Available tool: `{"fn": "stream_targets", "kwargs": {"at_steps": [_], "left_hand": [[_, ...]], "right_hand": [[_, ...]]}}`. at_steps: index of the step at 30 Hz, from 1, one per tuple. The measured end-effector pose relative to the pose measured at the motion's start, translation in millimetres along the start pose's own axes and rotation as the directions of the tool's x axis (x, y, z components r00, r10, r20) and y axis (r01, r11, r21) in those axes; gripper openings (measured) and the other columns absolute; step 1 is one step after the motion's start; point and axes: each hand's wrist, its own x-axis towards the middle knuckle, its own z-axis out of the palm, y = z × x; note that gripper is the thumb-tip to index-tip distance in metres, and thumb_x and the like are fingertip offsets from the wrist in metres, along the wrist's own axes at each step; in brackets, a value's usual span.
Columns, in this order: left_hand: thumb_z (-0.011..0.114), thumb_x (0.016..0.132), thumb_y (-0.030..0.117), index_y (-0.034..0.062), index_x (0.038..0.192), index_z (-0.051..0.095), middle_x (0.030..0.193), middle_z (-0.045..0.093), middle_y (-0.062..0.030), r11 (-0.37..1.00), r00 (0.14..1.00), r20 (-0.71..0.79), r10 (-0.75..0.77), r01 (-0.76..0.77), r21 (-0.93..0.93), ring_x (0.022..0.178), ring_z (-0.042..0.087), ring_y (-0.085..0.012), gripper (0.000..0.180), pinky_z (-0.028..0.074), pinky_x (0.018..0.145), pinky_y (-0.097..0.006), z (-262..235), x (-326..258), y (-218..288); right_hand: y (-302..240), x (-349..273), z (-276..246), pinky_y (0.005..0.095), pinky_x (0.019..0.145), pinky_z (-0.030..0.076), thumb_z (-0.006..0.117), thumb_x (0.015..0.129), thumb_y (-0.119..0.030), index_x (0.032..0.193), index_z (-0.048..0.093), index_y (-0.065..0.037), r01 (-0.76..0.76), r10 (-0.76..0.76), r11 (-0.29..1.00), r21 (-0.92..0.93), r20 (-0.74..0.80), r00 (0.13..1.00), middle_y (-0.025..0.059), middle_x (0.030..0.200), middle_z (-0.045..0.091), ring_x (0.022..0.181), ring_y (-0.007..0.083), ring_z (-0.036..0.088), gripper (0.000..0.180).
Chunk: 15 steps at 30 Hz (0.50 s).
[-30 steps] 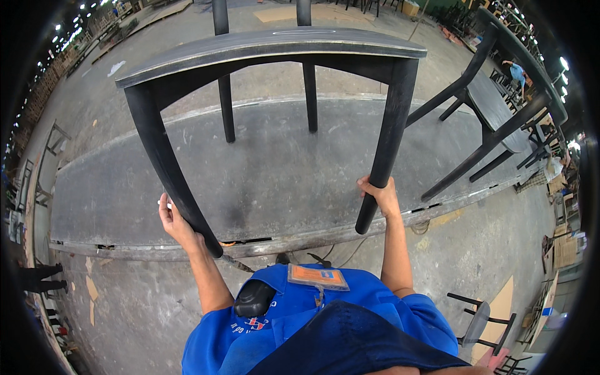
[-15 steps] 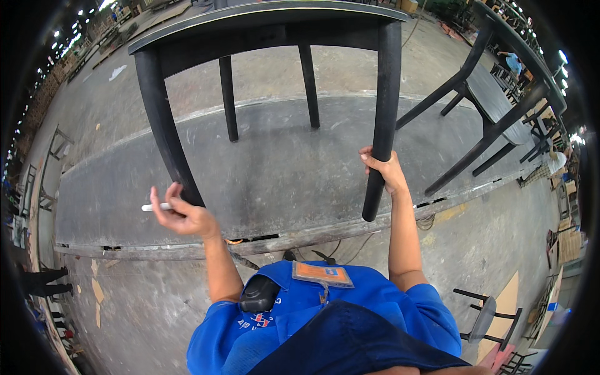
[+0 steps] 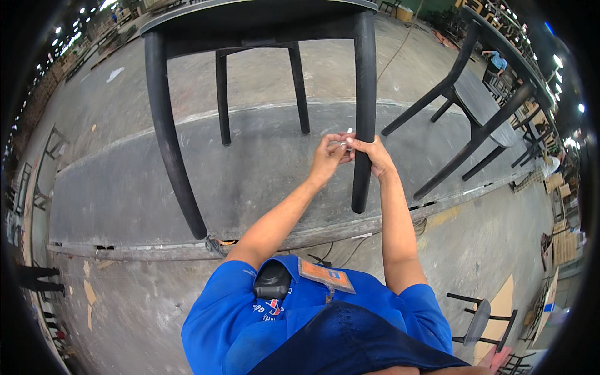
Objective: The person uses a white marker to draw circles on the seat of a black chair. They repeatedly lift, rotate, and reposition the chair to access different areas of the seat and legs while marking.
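Note:
A black wooden chair (image 3: 259, 25) stands in front of me on a long dark grey platform (image 3: 262, 181), its top cut off by the upper edge. My right hand (image 3: 377, 156) is wrapped around its near right leg (image 3: 365, 81). Close beside that hand, at the inner side of the same leg, is my left hand (image 3: 329, 156). The left fingers pinch a short white stick (image 3: 349, 132), mostly covered by them. I cannot tell whether the stick touches the leg. The chair's near left leg (image 3: 169, 137) is untouched.
Another black chair (image 3: 478, 100) stands on the platform to the right. Below it on the floor lies a small black chair or stool (image 3: 480, 319) near a brown board (image 3: 500, 306). A person in blue (image 3: 497, 62) is at the far right. Dark cables trail under the platform's near edge.
My left hand has swung right with the white stick, from beside the near left leg to the near right leg. The chair appears shifted slightly in view; my right hand still grips its leg.

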Motion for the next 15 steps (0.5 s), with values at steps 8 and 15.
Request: {"fn": "stream_targets", "kwargs": {"at_steps": [8, 15], "left_hand": [[0.056, 0.093, 0.013, 0.0040, 0.131, 0.035, 0.116, 0.057, -0.0184, 0.958, 0.994, -0.091, 0.063, -0.035, 0.283, 0.097, 0.062, -0.0216, 0.044, 0.053, 0.080, -0.033, -17, -27, -15], [0.066, 0.073, 0.006, 0.0007, 0.129, 0.045, 0.127, 0.049, -0.0186, 0.333, 0.636, -0.490, 0.596, 0.359, 0.872, 0.121, 0.043, -0.0374, 0.060, 0.032, 0.102, -0.046, -179, -203, -56]], "right_hand": [[-8, 12, 5, 0.0201, 0.052, 0.044, 0.075, 0.076, -0.022, 0.096, 0.068, 0.001, -0.020, 0.006, 0.993, -0.119, -0.115, 0.993, 0.0048, 0.086, 0.067, 0.058, 0.0073, 0.054, 0.031], [-15, 16, 12, 0.0244, 0.053, 0.042, 0.074, 0.071, -0.019, 0.091, 0.068, 0.002, 0.006, -0.032, 0.990, -0.142, -0.181, 0.983, 0.0061, 0.077, 0.064, 0.057, 0.0111, 0.056, 0.030]]}}
